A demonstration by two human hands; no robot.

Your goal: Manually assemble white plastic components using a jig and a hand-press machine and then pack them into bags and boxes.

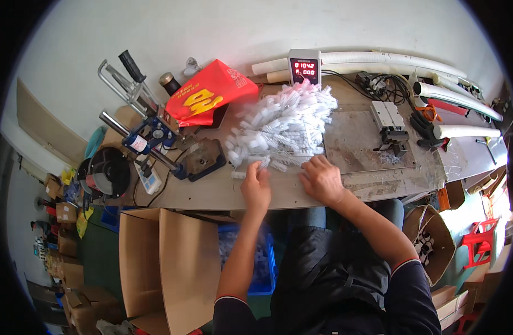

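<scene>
A large heap of small clear-white plastic pieces [284,120], many with ribbed, coil-like bodies, lies on the workbench [212,192] in front of me. At the heap's near left edge is my left hand [256,188], its fingers pointing up and drawn together. One clear ribbed piece [265,162] shows at its fingertips. My right hand [323,181] is at the near right edge of the heap, back upward and fingers curled. What those right fingers hold, if anything, is hidden.
Behind the heap stands a grey counter with red digits [305,68]. A lever press [139,139] and a red bag [212,95] are on the left; a metal fixture [389,125] is on the right. Below are an open cardboard box [189,268] and a blue crate [266,289].
</scene>
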